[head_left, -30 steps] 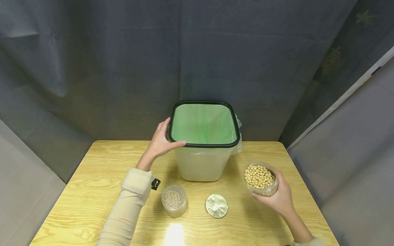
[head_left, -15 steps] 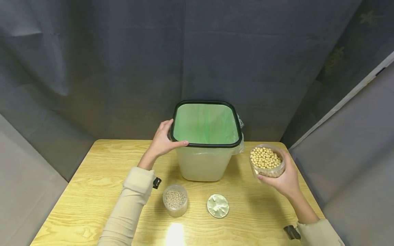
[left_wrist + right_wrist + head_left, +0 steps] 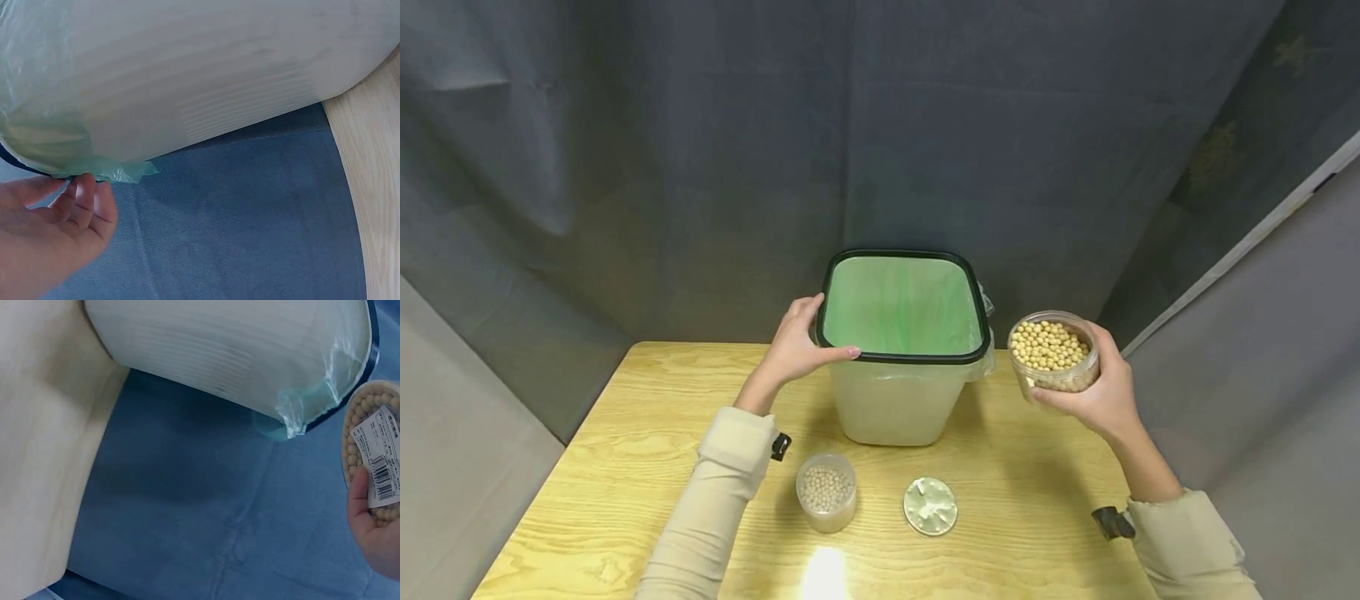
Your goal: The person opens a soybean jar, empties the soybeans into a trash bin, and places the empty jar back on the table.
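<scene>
My left hand (image 3: pixel 793 346) grips the black rim of a whitish trash bin (image 3: pixel 895 408) lined with a thin green bag. Its thumb lies along the rim's front corner, and in the left wrist view curled fingers (image 3: pixel 84 203) meet the rim and the bag's edge. My right hand (image 3: pixel 1108 392) holds a clear plastic jar (image 3: pixel 1078 379) off the table, to the right of the bin. The lidless jar contains small round yellow balls and tilts slightly. A white barcode label (image 3: pixel 381 456) shows on its side in the right wrist view, where the thumb presses below it.
A second clear jar (image 3: pixel 827 515) of pale balls stands on the wooden table (image 3: pixel 625 467), in front of the bin. Right of it lies a round, silvery lid or foil seal (image 3: pixel 930 507). Dark curtains (image 3: pixel 700 183) hang behind the table.
My right hand has raised the jar and carried it farther back and slightly to the right. The left hand has stayed at the bin's rim.
</scene>
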`<action>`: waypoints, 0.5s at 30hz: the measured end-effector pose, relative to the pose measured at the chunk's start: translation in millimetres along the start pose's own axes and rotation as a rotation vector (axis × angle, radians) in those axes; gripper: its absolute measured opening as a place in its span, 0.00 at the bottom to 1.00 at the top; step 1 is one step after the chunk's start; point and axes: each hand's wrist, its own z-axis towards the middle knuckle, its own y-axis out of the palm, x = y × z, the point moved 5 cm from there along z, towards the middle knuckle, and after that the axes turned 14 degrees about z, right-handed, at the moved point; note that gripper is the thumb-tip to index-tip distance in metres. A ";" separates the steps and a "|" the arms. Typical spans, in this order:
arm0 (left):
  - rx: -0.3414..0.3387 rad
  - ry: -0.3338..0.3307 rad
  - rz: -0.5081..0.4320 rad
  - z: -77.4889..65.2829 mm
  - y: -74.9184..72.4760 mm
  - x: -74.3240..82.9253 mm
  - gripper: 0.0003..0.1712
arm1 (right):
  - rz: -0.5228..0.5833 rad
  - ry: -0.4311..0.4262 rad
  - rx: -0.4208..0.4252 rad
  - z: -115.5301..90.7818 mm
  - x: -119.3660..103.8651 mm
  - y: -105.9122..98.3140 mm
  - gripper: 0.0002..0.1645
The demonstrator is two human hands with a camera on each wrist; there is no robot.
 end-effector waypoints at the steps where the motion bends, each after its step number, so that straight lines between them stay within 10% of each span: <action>1: -0.003 0.001 0.002 -0.2 -0.1 0.1 0.61 | -0.013 0.003 -0.006 2.9 2.2 -0.5 0.53; 15: 0.000 -0.008 -0.002 -2.1 -2.9 -0.3 0.61 | -0.101 0.031 -0.019 42.0 25.8 -3.2 0.56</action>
